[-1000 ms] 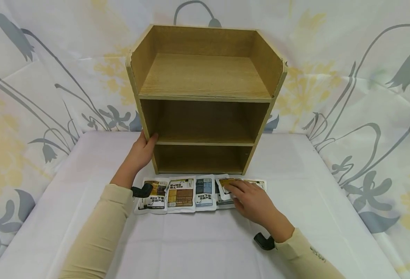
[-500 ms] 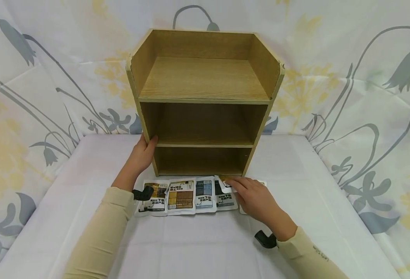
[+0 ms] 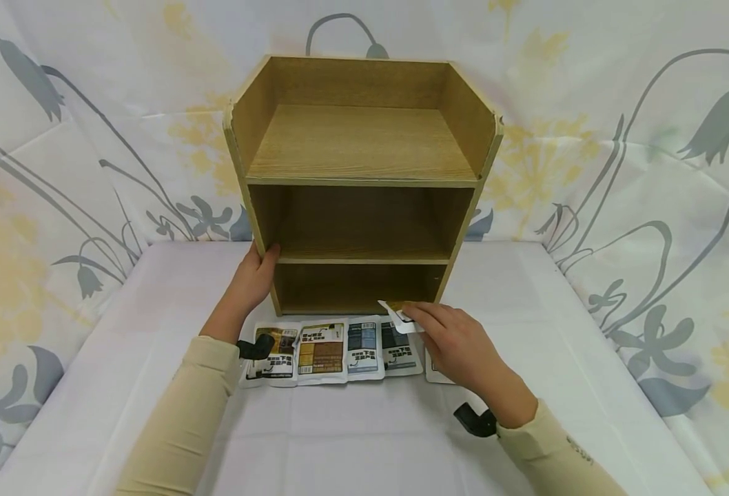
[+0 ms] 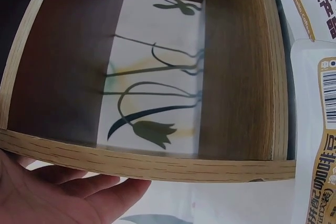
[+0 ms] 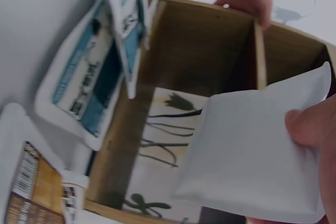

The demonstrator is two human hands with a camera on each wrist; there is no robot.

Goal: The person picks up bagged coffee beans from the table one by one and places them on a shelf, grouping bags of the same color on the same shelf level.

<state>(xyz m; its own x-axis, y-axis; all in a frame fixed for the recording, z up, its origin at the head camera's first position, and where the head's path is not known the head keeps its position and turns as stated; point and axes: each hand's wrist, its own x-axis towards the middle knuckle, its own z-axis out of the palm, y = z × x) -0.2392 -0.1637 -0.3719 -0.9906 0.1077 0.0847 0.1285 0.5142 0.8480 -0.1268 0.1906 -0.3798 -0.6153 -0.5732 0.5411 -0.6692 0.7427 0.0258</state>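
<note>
My left hand (image 3: 249, 279) holds the left side panel of a wooden shelf (image 3: 358, 141), thumb at the front edge by the middle board. The left wrist view shows its fingers (image 4: 94, 190) along the panel's outer face. My right hand (image 3: 470, 348) pinches a small coffee pouch (image 3: 402, 320), raised and tilted before the bottom compartment. Its plain white back (image 5: 252, 150) faces the right wrist camera. Below lies a row of coffee pouches, among them a brown-labelled pouch (image 3: 321, 351), a blue-labelled pouch (image 3: 363, 348) and a dark-labelled pouch (image 3: 400, 355).
Another white pouch (image 3: 437, 373) lies partly hidden beneath my right hand. The leftmost pouch (image 3: 278, 362) is partly covered by the black wrist mount (image 3: 255, 346). A white cloth (image 3: 340, 441) covers the table, and a floral sheet (image 3: 619, 172) hangs behind the shelf.
My right hand has lifted the pouch off the right end of the row and tilted it up, uncovering the dark-labelled pouch. The left hand keeps its hold on the shelf.
</note>
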